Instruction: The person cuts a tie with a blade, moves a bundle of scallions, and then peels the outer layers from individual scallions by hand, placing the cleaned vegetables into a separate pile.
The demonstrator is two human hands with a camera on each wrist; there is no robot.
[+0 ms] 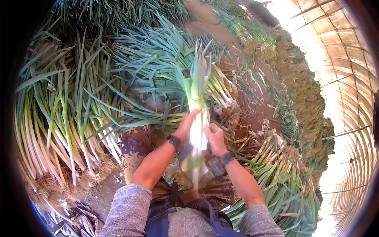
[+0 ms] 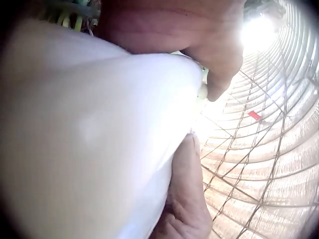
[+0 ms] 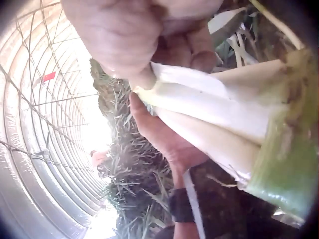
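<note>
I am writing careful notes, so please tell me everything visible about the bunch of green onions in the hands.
The bunch of green onions has smooth, shiny white stalks and green leaves. In the head view, its leaves point forward; the near end is blurred. Something green, perhaps a leaf, crosses the stalks. The left hand grips the bunch; the right hand pinches its stalks.

Shirt [image 1: 185, 224]: grey, faintly striped
Sleeves [image 1: 127, 205]: grey, elbow-length
Straps [image 1: 212, 215]: two, dark blue
Trousers [image 1: 136, 145]: brown-and-tan camouflage
Wristbands [image 1: 174, 142]: black, one per wrist
</note>
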